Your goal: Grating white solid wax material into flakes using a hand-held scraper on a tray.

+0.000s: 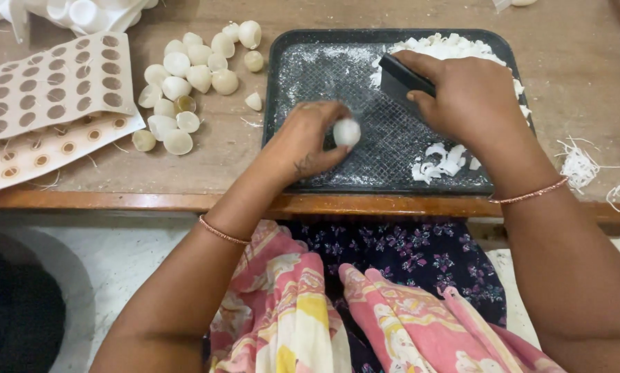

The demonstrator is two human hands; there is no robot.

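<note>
A wooden worktop (213, 148) is seen from above, with a black rectangular tray (282, 83) set near its front edge. The tray's base is a fine mesh dusted with white powder.

The left hand (306, 141) is held over the middle of the tray, its fingers curled around a small white ball (346, 131) that is pinched between thumb and fingertips just above the mesh. A thin bangle is worn on the left wrist.

The right hand (465, 97) is placed over the right half of the tray and is clenched around a flat black scraper (401, 81), whose blade is angled down towards the mesh. A heap of white shavings (448, 48) is piled at the tray's far right corner, partly hidden behind this hand, and a smaller scatter of curled white shavings lies near the tray's front right edge.

To the left of the tray, a cluster of cream-coloured hollow half shells (185, 76) is spread on the worktop, some with the open side up. Further left, two beige perforated sheets (47, 90) with rows of round holes are overlapped at the worktop's edge. Thin white threads (579, 166) are strewn to the right of the tray. A patterned cloth in pink, yellow and dark floral print is seen across the lap below.
</note>
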